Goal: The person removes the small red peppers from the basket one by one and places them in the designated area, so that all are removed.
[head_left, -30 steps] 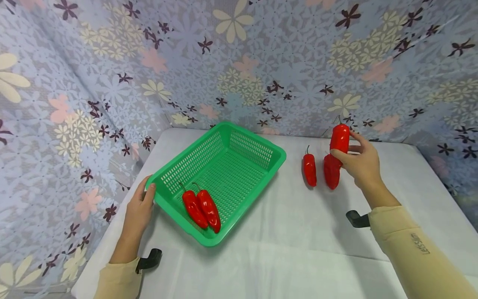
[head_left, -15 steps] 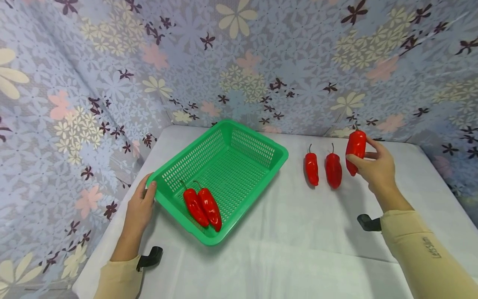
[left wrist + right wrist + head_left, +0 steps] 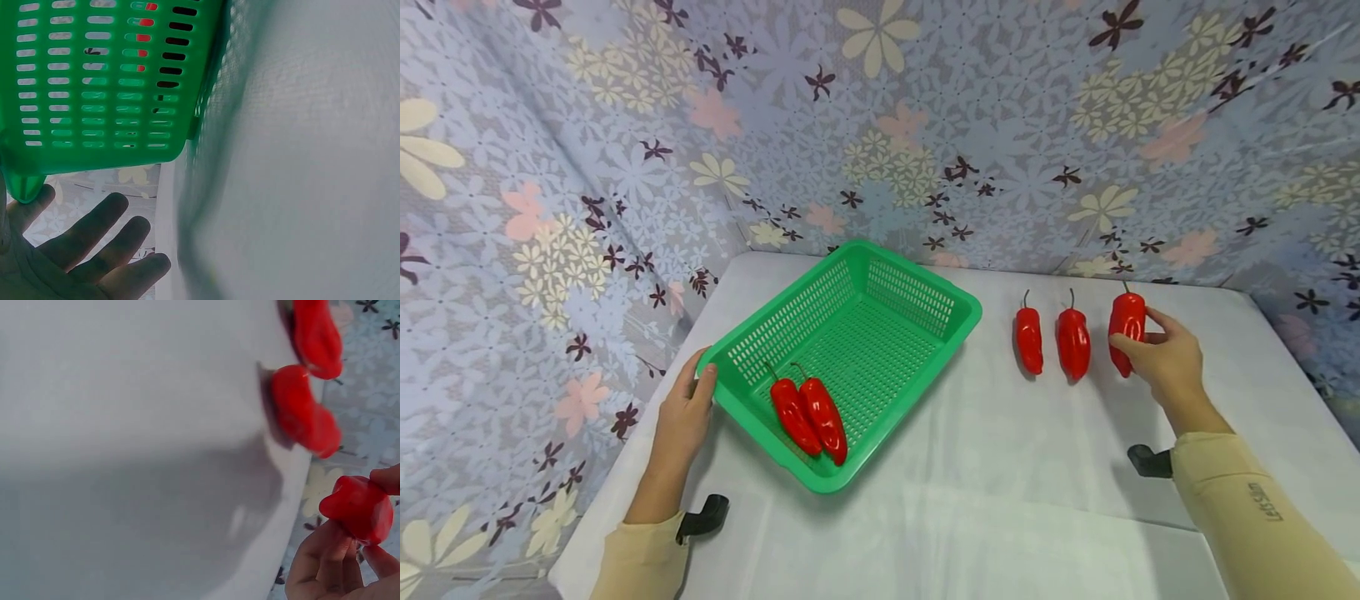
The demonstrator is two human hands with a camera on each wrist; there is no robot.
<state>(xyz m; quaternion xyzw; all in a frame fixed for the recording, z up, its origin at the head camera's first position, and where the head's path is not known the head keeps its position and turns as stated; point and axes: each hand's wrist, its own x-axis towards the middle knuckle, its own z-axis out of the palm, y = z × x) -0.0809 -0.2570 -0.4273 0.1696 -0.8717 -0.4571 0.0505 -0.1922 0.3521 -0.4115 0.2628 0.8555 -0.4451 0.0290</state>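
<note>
Pinching the red pepper (image 3: 1127,331) between thumb and fingertips, my right hand (image 3: 1165,360) had it at the right end of a row of three on the white table (image 3: 1000,467), stem pointing toward the back wall, its lower tip at or just above the cloth; I could not tell whether it was touching. It sat just beside the middle pepper (image 3: 1073,343), with the left pepper (image 3: 1029,339) next along, all three apart from one another. I judged it light, smooth and a little glossy, so likely to slip if held only by the tapering tip; the thick shoulder below the stem seemed the safest place to take it, and that was roughly where my fingers (image 3: 329,554) lay. It looked firm enough to bear a modest squeeze. My right forearm reached forward and slightly inward, wrist low, palm turned toward the pepper. My left hand (image 3: 683,411) rested against the near-left corner of the green basket (image 3: 925,287), thumb on its rim and fingers fairly straight beneath, not wrapped round anything. Two more peppers (image 3: 808,414) lay side by side inside the basket near that hand.
</note>
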